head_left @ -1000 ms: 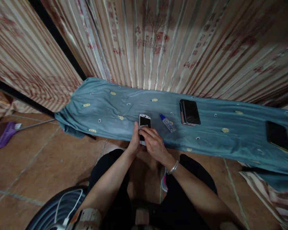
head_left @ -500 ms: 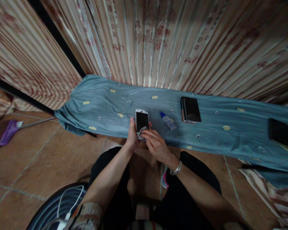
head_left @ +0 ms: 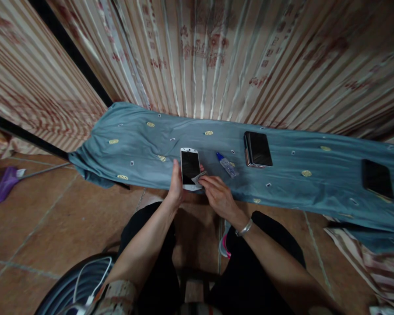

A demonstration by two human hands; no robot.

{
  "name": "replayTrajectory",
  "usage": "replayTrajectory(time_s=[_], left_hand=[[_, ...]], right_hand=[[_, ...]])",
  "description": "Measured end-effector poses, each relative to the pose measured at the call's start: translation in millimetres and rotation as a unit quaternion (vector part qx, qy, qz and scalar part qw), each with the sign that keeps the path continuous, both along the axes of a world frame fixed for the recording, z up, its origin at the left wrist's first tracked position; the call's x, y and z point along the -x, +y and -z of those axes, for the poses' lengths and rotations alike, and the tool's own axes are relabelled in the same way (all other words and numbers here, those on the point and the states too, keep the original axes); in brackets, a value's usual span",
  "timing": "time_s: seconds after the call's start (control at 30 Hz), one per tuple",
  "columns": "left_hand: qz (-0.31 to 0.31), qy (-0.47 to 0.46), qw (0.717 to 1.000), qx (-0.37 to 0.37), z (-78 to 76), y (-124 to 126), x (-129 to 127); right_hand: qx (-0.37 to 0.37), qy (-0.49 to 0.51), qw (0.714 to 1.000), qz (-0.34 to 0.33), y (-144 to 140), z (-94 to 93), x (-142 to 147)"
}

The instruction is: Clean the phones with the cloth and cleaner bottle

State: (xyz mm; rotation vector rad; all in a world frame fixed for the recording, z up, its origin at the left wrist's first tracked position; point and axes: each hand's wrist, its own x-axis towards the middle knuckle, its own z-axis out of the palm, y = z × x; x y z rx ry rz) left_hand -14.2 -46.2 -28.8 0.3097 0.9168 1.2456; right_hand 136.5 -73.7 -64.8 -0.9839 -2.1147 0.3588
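Curtain [head_left: 216, 57]: striped, patterned fabric hanging across the whole far side, behind the bench.
Floor [head_left: 46, 218]: brown tiles, near and left; a purple broom head [head_left: 5, 186] lies at the far left edge.
Bench [head_left: 144, 144]: long and low, covered by a blue-grey cloth with small yellow motifs, running left to right.
Legs [head_left: 249, 262]: the person's, in black, near the bottom, just short of the bench edge.
Stacked phones [head_left: 258, 149]: dark, lying flat on the bench, right of centre.
Dark phone [head_left: 377, 178]: flat on the bench, far right, well apart from the rest.
White phone [head_left: 190, 168]: at the near edge of the bench, centre, screen up and dark, held up off the cloth.
Left hand [head_left: 176, 186]: curled around the white phone's left side and lower end, gripping it.
Right hand [head_left: 216, 195]: fingers pinched on a small grey wipe [head_left: 198, 178], pressing it against the phone's lower right corner; a silver bracelet sits on the wrist.
Small bottle [head_left: 227, 165]: clear with a blue cap, lying on its side just right of the white phone.
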Motion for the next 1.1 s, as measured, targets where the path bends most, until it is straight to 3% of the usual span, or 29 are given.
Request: replayTrajectory(time_s=[0.67, 1.1], left_hand=[[0.009, -0.036, 0.999, -0.025, 13.1, -5, -13], [0.062, -0.024, 0.995, -0.076, 19.9, -19, -24]], right_hand=[[-0.020, -0.044, 0.996, 0.072, 24, 7.3, -1], [-0.047, -0.026, 0.990, 0.129, 38, 7.0, -3]])
